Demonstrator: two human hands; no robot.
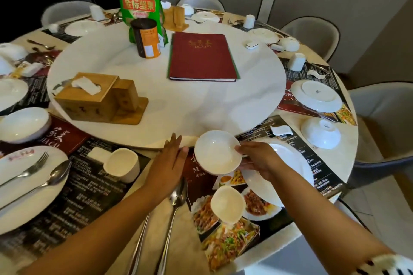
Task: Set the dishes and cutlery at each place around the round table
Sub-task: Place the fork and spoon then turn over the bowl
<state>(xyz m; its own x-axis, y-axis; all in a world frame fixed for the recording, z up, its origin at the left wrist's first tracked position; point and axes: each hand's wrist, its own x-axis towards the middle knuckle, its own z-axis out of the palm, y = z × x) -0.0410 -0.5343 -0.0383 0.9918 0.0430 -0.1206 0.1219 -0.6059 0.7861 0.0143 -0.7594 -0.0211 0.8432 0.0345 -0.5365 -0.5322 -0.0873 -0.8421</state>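
My right hand (259, 158) grips the right rim of a small white bowl (215, 152), held upright above the menu placemat (225, 243) at the near place. My left hand (169, 161) is flat with straight fingers just left of the bowl, holding nothing. Under my right hand lies a large white plate (295, 158). A white cup (228, 204) stands on the placemat in front of the bowl. A spoon (176, 198) and another piece of cutlery (138, 245) lie to the left of the mat.
The white turntable (201, 107) carries a wooden tissue box (96, 98), a red menu book (202, 57), a tin (146, 38) and a green bag (138, 4). The left place has a plate with fork and spoon (26, 183) and a cup (121, 164). Upturned dishes (319, 133) lie on the right.
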